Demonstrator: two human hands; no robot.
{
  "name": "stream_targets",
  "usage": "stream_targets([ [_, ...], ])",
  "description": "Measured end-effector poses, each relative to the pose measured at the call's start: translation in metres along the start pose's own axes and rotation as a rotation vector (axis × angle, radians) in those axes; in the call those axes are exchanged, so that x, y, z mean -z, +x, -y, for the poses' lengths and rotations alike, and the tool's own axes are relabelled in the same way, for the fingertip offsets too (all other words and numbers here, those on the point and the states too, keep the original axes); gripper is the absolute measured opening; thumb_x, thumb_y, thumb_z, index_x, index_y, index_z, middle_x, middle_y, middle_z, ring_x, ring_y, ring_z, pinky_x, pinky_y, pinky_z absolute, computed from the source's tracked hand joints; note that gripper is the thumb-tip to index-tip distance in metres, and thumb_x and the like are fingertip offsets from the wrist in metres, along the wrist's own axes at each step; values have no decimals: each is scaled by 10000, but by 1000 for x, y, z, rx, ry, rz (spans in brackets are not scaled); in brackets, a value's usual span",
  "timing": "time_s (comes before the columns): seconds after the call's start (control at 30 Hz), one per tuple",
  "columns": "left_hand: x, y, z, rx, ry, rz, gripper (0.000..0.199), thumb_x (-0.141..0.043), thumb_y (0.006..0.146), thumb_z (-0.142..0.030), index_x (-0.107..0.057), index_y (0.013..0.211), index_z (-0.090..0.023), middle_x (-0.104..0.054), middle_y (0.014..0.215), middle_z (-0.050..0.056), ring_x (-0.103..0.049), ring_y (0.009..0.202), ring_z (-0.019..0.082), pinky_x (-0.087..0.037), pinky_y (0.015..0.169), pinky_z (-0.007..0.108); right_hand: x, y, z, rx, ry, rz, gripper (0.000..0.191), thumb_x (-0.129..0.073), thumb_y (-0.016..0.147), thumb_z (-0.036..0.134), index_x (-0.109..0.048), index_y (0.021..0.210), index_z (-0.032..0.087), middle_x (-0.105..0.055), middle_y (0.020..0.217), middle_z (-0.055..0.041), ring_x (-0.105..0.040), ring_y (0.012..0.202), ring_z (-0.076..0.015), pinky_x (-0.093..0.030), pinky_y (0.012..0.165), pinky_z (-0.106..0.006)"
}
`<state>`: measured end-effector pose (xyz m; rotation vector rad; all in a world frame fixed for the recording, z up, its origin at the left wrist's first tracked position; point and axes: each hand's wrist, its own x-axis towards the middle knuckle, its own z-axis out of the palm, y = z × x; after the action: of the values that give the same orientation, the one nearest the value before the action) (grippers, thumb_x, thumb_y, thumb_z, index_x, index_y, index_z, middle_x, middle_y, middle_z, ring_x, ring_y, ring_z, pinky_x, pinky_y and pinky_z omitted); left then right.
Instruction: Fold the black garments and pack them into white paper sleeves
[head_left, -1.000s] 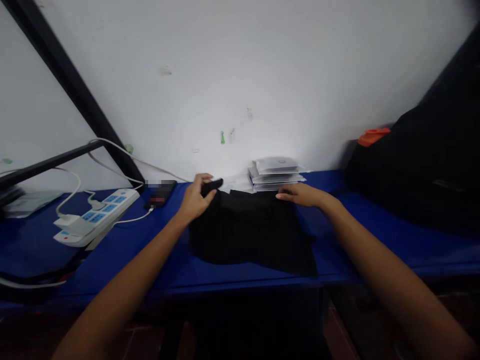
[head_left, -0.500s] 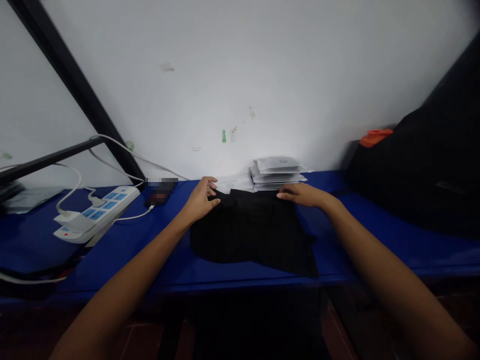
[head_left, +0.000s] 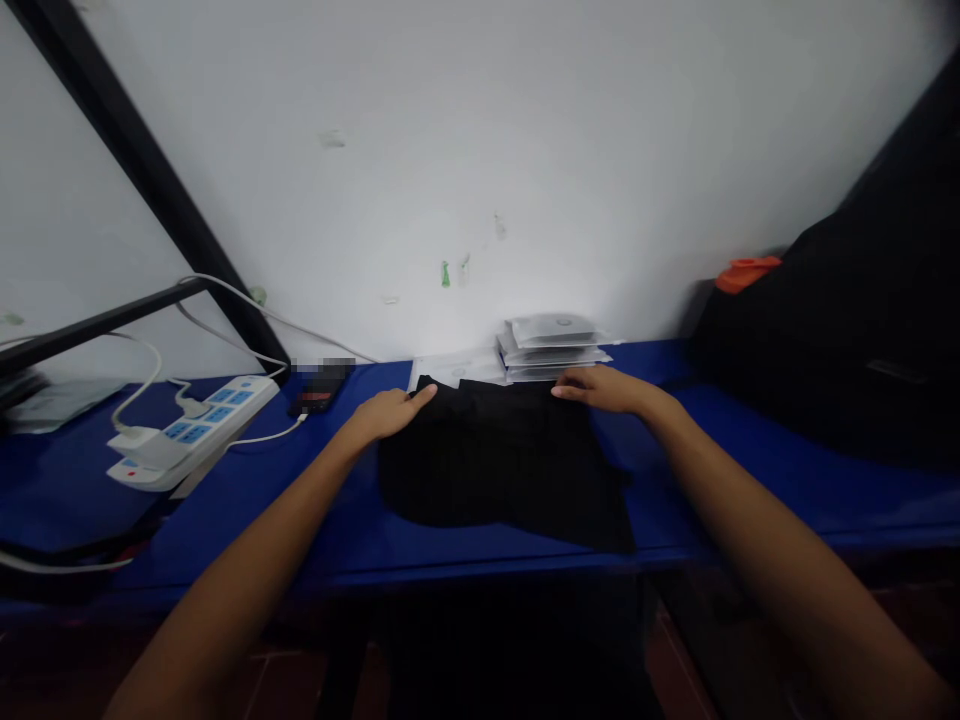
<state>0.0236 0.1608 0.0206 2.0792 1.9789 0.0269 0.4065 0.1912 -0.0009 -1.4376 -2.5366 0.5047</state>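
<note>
A black cloth (head_left: pixel 502 465), perhaps a folded garment, lies flat across the blue table (head_left: pixel 345 540). My left hand (head_left: pixel 388 412) is at its upper left corner, thumb on top and the other fingers mostly hidden, seemingly gripping the edge. At the upper right corner, my right hand (head_left: pixel 598 388) pinches the far edge between thumb and fingers. Just behind the cloth rests a flat white packet (head_left: pixel 450 368), partly covered by it. Beside that packet is a stack of white plastic packets (head_left: pixel 555 345), close to my right hand.
On the left are a white power strip (head_left: pixel 202 425) with plugs and cables, and a dark phone (head_left: pixel 322 388) on a charging cord. A large black bag (head_left: pixel 840 350) with an orange item (head_left: pixel 746 272) stands on the right. The wall (head_left: pixel 420 150) rises behind the table.
My left hand has moved down and left from above the cloth's corner, its raised fingers now lowered to the edge. My right hand stays almost where it was.
</note>
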Motion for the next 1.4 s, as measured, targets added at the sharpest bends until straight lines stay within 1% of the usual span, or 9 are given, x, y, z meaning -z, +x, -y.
stream_targets([
  [0.17,-2,8,4,-45,-71,-49,467,-577,758,-629,-689,842,-183,-737,959,128,-688,905,317,-487,726,332,-1,0,-2,3,3,4,511,-422,936,638,-652,1032,193,-717,1005,-113,-650,886,-262,-494,787,-383],
  [0.27,-1,7,4,-12,-91,-150,379,-576,802,-523,-650,938,-176,-709,1028,130,-669,953,310,-485,741,333,-1,1,-4,6,1,7,525,-416,935,650,-650,1044,192,-713,1016,-112,-650,898,-261,-493,799,-383],
  [0.4,1,2,4,13,-142,-534,335,-551,860,-409,-536,1108,-184,-656,1056,124,-624,991,313,-479,805,397,0,1,-5,16,-9,15,536,-415,931,662,-644,1051,192,-710,1018,-109,-652,903,-259,-493,803,-378],
  [0.5,-4,-2,-1,-264,-218,-809,215,-577,879,-310,-536,1064,-208,-629,1046,82,-601,1000,258,-475,881,386,0,0,-3,14,-19,15,530,-425,928,659,-643,1052,192,-710,1022,-110,-654,906,-261,-493,799,-374],
  [0.57,-11,-6,-9,-553,-222,-723,181,-585,903,-303,-561,1058,-214,-620,1093,72,-580,1055,235,-455,952,379,0,0,-2,7,-27,15,527,-437,923,656,-644,1058,190,-710,1021,-111,-655,906,-265,-490,792,-371],
  [0.63,-19,-10,-19,-800,-168,-478,262,-643,889,-381,-588,1091,-224,-616,1147,70,-568,1093,238,-446,979,385,0,0,0,8,-36,13,525,-443,921,650,-646,1059,186,-710,1013,-113,-655,896,-266,-487,784,-369],
  [0.73,-29,-15,-32,-925,-41,-255,430,-729,811,-488,-608,1140,-240,-596,1201,85,-558,1105,272,-453,952,412,1,-1,4,8,-53,14,528,-442,920,649,-648,1038,178,-711,983,-115,-655,865,-266,-483,757,-365],
  [1.0,-36,-13,-38,-872,133,-343,212,-623,848,-177,-601,1059,-191,-600,1097,94,-569,1004,253,-469,865,384,-7,-1,19,14,-173,-11,475,-492,936,555,-615,1141,143,-690,1106,-172,-652,988,-315,-493,845,-412],
  [1.4,-43,-35,-53,-850,-95,-425,174,-537,891,-230,-549,1063,-209,-605,1074,80,-599,980,223,-515,859,363,-37,-7,93,527,-54,-230,902,-727,778,571,-307,1493,217,-405,1502,-187,-408,1372,-352,-381,1099,-503],
])
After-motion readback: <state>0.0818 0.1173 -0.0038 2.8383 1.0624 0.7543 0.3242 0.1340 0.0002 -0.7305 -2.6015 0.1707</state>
